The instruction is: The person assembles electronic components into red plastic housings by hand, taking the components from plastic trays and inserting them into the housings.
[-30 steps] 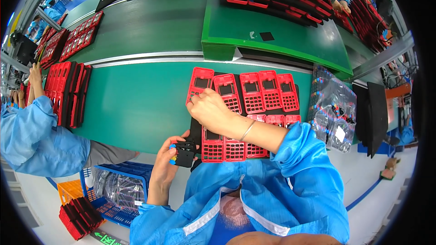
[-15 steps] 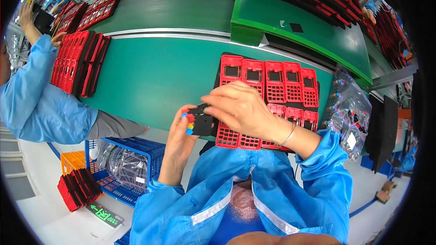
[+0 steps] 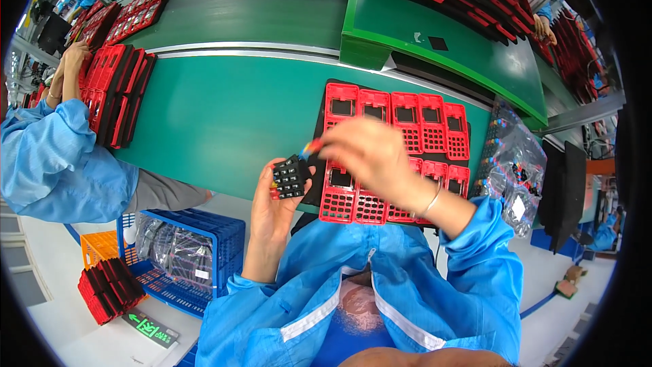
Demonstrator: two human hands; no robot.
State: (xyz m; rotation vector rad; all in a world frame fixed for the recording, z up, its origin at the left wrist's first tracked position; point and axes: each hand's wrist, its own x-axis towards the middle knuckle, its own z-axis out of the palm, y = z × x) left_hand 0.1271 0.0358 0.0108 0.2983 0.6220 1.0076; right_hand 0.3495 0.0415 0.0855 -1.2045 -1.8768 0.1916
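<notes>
My left hand (image 3: pixel 268 221) holds black rubber keypads (image 3: pixel 291 178), key side up, over the near edge of the green table; red and yellow bits show at their left side. Above and right of them, my right hand (image 3: pixel 373 160), blurred by motion, pinches a small keypad piece (image 3: pixel 312 147) with red, yellow and blue colours. Below and beyond this hand lie red phone housings (image 3: pixel 456 143) in two rows on a black tray (image 3: pixel 316 187). Dark screen windows and key holes show in them; my right hand and forearm hide some.
A clear plastic bag (image 3: pixel 516 170) of keypads lies right of the tray. Stacked red-and-black trays (image 3: pixel 112 95) stand at the left, beside a co-worker in blue (image 3: pixel 61 163). A blue crate (image 3: pixel 227 238) is below left. A green-edged raised shelf (image 3: pixel 380 51) bounds the far side.
The keypads in my left hand now show their black keys face up. My right hand has drawn up from them with the small coloured piece. The co-worker's hands have come together at the stacked trays.
</notes>
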